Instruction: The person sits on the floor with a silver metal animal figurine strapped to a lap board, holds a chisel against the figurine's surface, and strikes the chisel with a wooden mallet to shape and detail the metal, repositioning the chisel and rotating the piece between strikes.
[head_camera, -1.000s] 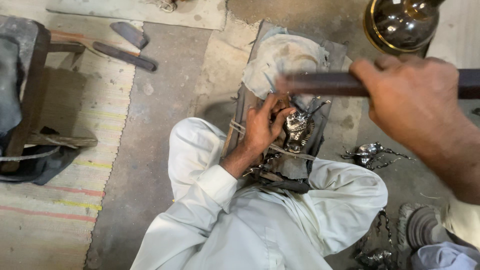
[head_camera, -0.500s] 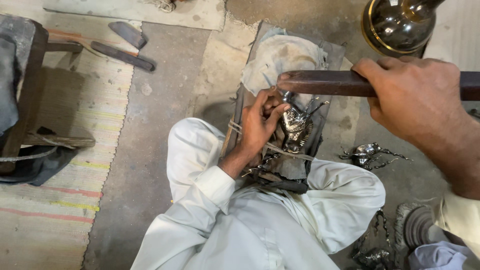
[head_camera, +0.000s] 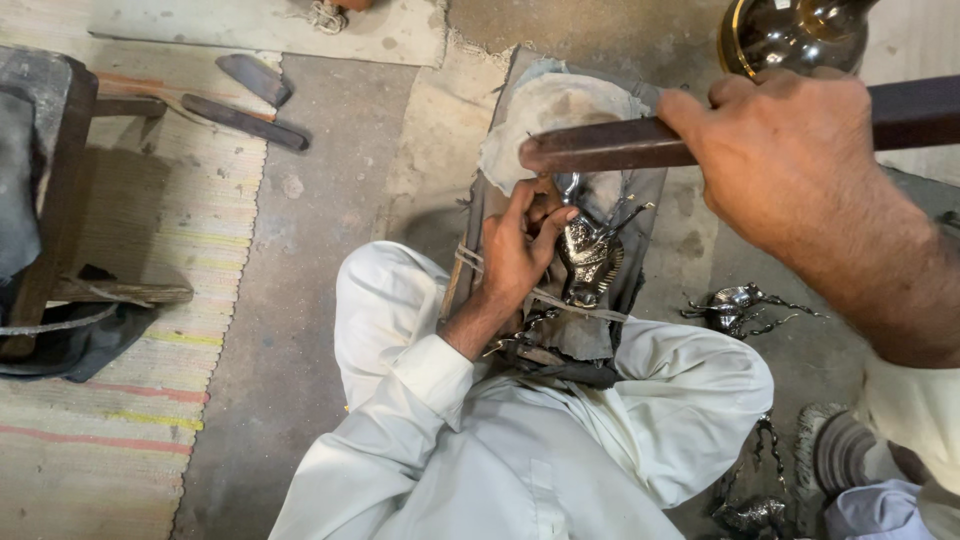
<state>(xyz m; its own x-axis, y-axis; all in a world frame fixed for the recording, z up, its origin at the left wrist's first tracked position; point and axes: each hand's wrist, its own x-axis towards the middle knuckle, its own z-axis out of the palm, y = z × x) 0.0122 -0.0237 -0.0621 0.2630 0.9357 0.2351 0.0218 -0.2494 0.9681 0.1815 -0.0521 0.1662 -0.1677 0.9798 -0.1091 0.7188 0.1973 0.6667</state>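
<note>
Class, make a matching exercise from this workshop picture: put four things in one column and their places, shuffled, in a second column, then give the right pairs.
Things:
1. dark bar
2. metal figure
3. shiny vase
4. striped mat

Places:
A. top right corner
B. on the floor at the left
C. gripped in the right hand
D. under the left hand, on the padded block

Pairs: 1-C, 2-D, 3-A, 4-B
</note>
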